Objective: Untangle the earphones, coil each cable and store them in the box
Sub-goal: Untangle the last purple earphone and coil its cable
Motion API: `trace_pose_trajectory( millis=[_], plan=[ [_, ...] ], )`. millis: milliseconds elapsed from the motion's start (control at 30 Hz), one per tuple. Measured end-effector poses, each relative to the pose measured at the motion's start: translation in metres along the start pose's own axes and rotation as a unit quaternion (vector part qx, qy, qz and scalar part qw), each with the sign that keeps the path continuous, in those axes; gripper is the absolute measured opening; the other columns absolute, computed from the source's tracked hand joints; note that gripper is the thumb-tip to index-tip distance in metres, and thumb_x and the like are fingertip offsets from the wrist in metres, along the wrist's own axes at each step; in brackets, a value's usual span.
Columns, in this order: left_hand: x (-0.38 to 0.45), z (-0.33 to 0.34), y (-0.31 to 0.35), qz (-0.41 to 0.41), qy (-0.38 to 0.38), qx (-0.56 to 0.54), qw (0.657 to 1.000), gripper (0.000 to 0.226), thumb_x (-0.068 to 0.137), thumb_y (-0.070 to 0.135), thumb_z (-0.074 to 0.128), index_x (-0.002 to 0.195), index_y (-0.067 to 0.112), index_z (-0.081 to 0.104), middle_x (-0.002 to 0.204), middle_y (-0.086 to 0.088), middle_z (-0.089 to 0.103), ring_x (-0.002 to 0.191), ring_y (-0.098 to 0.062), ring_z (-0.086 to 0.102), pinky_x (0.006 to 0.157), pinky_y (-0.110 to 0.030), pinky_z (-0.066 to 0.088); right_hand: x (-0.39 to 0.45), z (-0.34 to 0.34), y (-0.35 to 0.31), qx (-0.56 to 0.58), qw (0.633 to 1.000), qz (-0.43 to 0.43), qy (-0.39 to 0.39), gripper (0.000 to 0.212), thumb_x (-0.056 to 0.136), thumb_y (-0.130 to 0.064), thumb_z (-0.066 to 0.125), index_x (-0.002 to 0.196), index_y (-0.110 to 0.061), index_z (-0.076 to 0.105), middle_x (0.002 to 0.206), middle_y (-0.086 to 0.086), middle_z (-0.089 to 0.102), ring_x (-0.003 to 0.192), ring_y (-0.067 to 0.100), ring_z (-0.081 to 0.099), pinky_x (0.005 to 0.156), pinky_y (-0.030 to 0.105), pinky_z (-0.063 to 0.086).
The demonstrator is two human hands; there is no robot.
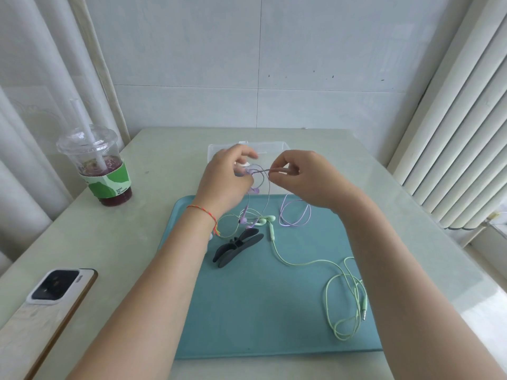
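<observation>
Both hands are raised over the far edge of a teal tray (pixel 274 311). My left hand (pixel 227 176) pinches the purple earphone cable (pixel 295 218) near its earbud end. My right hand (pixel 301 176) pinches the same cable a short way along, so a taut stretch runs between them. The rest of the purple cable hangs down in loops onto the tray. A green earphone cable (pixel 343 294) lies on the tray, its earbuds tangled with the purple ones at the middle and its plug at the right. A clear plastic box (pixel 277 146) stands behind my hands, partly hidden.
Two dark grey cable clips (pixel 237 246) lie on the tray near the tangle. A plastic cup (pixel 101 171) with a straw and a dark drink stands at the left. A phone (pixel 52 300) lies face down at the front left. Curtains hang on both sides.
</observation>
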State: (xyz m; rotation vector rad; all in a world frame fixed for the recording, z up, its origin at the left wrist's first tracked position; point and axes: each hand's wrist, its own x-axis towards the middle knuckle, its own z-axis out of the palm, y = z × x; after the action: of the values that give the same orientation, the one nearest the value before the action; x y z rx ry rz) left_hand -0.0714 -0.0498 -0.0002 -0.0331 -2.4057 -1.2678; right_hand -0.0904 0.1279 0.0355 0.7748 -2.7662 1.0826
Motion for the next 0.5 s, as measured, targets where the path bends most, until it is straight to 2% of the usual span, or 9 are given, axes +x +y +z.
trace_pose_trajectory(
  millis=[67, 100, 200, 267, 333, 500],
  plan=[
    [0.0, -0.001, 0.0, 0.006, -0.056, 0.003, 0.998, 0.058, 0.078, 0.0, 0.066, 0.122, 0.038, 0.058, 0.114, -0.003, 0.053, 0.099, -0.013, 0.056, 0.083, -0.02, 0.042, 0.002, -0.001, 0.002, 0.026, 0.999, -0.004, 0.047, 0.009, 0.09, -0.025, 0.062, 0.085, -0.019, 0.067, 0.045, -0.012, 0.04, 0.043, 0.005, 0.036, 0.042, 0.014, 0.027],
    [-0.002, 0.0, 0.001, -0.007, -0.075, -0.021, 0.997, 0.058, 0.079, -0.001, 0.065, 0.121, 0.038, 0.059, 0.114, -0.005, 0.055, 0.099, -0.014, 0.057, 0.084, -0.021, 0.043, 0.004, -0.001, 0.002, 0.042, 0.995, 0.0, 0.087, 0.009, 0.09, -0.024, 0.062, 0.084, -0.018, 0.066, 0.045, -0.01, 0.039, 0.043, 0.005, 0.035, 0.043, 0.014, 0.027],
    [-0.003, -0.001, 0.008, -0.098, -0.042, -0.165, 0.981, 0.027, 0.085, 0.004, 0.062, 0.092, 0.028, 0.072, 0.091, -0.008, 0.068, 0.077, -0.014, 0.061, 0.072, -0.024, 0.048, 0.008, -0.007, 0.002, 0.108, 0.969, 0.038, 0.221, 0.009, 0.092, -0.018, 0.056, 0.085, -0.015, 0.061, 0.052, -0.008, 0.04, 0.043, 0.005, 0.035, 0.043, 0.014, 0.028],
    [-0.002, -0.005, 0.011, -0.183, -0.019, -0.267, 0.946, 0.015, 0.089, 0.007, 0.061, 0.085, 0.018, 0.071, 0.072, -0.004, 0.067, 0.062, -0.015, 0.06, 0.059, -0.023, 0.048, 0.008, -0.011, 0.004, 0.134, 0.951, 0.068, 0.269, 0.01, 0.091, -0.017, 0.054, 0.086, -0.013, 0.062, 0.056, -0.007, 0.043, 0.044, 0.005, 0.035, 0.042, 0.014, 0.028],
    [-0.001, -0.007, 0.01, -0.228, -0.011, -0.288, 0.93, 0.016, 0.09, 0.006, 0.058, 0.084, 0.016, 0.068, 0.064, 0.001, 0.065, 0.057, -0.014, 0.06, 0.052, -0.02, 0.047, 0.008, -0.011, 0.007, 0.128, 0.948, 0.088, 0.279, 0.012, 0.09, -0.018, 0.054, 0.088, -0.011, 0.064, 0.058, -0.006, 0.046, 0.045, 0.004, 0.037, 0.042, 0.013, 0.029],
    [0.001, -0.002, 0.008, -0.237, 0.051, -0.226, 0.944, 0.028, 0.084, 0.002, 0.052, 0.071, 0.021, 0.067, 0.056, 0.013, 0.064, 0.055, -0.002, 0.057, 0.054, -0.017, 0.046, 0.009, -0.003, 0.005, 0.106, 0.966, 0.08, 0.221, 0.018, 0.09, -0.017, 0.052, 0.088, -0.013, 0.069, 0.044, -0.013, 0.047, 0.038, 0.005, 0.037, 0.043, 0.017, 0.028]
  ],
)
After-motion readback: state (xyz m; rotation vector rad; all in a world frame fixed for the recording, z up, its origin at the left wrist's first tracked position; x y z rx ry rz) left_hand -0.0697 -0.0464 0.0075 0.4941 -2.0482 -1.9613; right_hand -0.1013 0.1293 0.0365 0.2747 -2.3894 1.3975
